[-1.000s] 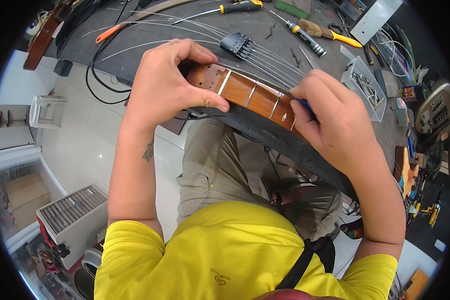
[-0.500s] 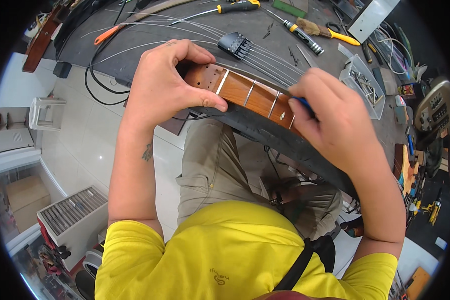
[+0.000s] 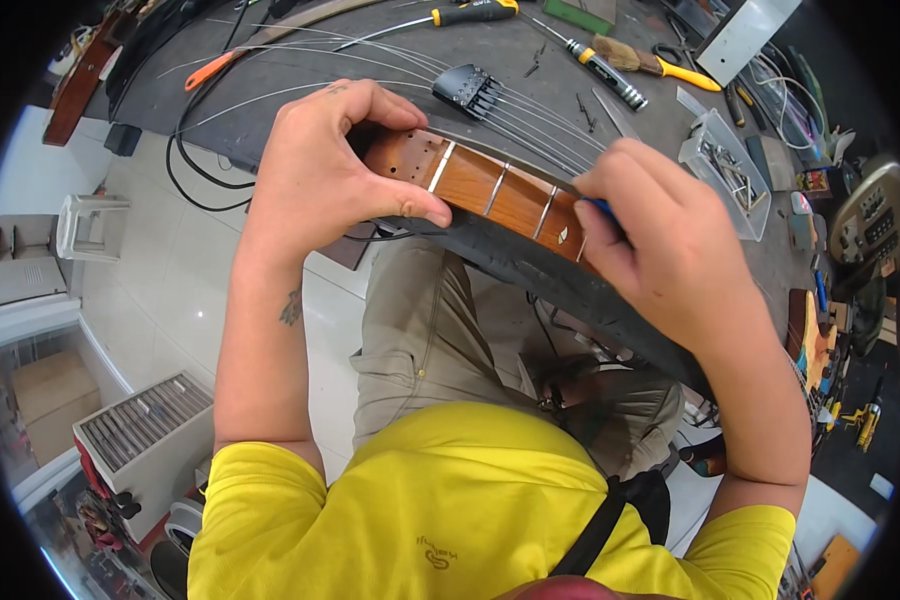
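A brown wooden guitar neck (image 3: 521, 203) with metal frets and a pale inlay slants across the near edge of the bench. Its end, drilled with small holes, lies between the thumb and fingers of my left hand (image 3: 322, 165). My right hand (image 3: 660, 230) is closed over the fretboard farther along, gripping a small tool with a blue part (image 3: 602, 206); most of it is hidden in the fist. A thin dark edge runs along the neck's far side toward that hand. Just beyond lies a black guitar bridge (image 3: 463, 88) with several strings still threaded through it.
On the grey bench (image 3: 390, 62) are a screwdriver (image 3: 475, 12), a precision screwdriver (image 3: 605, 73), a yellow-handled brush (image 3: 656, 66) and an orange-handled tool (image 3: 210, 72). At the right stands a clear tray (image 3: 727, 172) of metal parts. A black cable (image 3: 182, 150) hangs off the left edge.
Very little differs. Both hands and the neck sit slightly farther left, and the right hand's fingers have shifted a touch over the neck.
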{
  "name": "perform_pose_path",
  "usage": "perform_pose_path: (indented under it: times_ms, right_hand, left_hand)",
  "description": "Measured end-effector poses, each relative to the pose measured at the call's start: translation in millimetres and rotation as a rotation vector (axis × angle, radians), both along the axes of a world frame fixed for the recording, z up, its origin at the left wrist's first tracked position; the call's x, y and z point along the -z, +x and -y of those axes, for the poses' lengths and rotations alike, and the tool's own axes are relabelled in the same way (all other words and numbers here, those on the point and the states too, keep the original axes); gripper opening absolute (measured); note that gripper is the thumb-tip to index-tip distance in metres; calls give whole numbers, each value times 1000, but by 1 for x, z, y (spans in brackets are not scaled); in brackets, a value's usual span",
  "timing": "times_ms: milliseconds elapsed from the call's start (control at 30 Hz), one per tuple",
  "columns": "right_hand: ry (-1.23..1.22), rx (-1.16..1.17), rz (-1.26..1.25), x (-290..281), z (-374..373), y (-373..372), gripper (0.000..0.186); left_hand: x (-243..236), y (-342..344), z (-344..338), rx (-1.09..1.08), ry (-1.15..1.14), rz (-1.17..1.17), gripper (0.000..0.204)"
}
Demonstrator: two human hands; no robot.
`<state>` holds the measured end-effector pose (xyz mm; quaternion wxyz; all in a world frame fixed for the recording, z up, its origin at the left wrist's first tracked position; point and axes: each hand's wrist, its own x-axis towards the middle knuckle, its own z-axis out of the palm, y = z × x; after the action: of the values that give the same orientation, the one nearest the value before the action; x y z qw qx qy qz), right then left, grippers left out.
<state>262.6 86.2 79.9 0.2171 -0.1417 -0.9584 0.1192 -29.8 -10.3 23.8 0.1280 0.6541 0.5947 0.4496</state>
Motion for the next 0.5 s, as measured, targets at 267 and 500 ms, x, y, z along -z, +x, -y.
perform_pose_path:
  times_ms: [267,500]
  right_hand:
    - [37,-20,12,0,-6,0,20]
    - [18,-7,34,-8,-5,7,20]
  left_hand:
    - [-5,-2,-1,22,-62,-48,78]
    - [-4,-2,2,8,-65,-48,78]
